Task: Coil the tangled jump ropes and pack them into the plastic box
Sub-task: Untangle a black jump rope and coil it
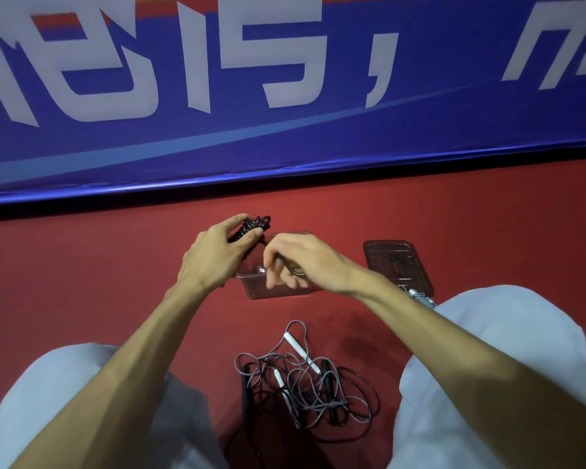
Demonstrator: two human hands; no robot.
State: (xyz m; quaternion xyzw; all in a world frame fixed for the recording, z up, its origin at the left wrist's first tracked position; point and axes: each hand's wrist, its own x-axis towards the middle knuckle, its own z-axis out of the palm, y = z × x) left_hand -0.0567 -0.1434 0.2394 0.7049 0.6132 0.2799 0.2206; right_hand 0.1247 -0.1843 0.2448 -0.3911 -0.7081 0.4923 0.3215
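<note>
Nearest, between the knees, one tangle of grey and black jump ropes (305,390) lies on the red floor. Beyond it is one clear plastic box (278,292), its inside mostly hidden. Above it, the left hand (214,255) grips one coiled black rope (254,225), and the right hand (301,258) pinches its cord. One lid (398,265) lies to the right.

head-worn | looks forward and down | floor (92,265) near | edges apparently warped
</note>
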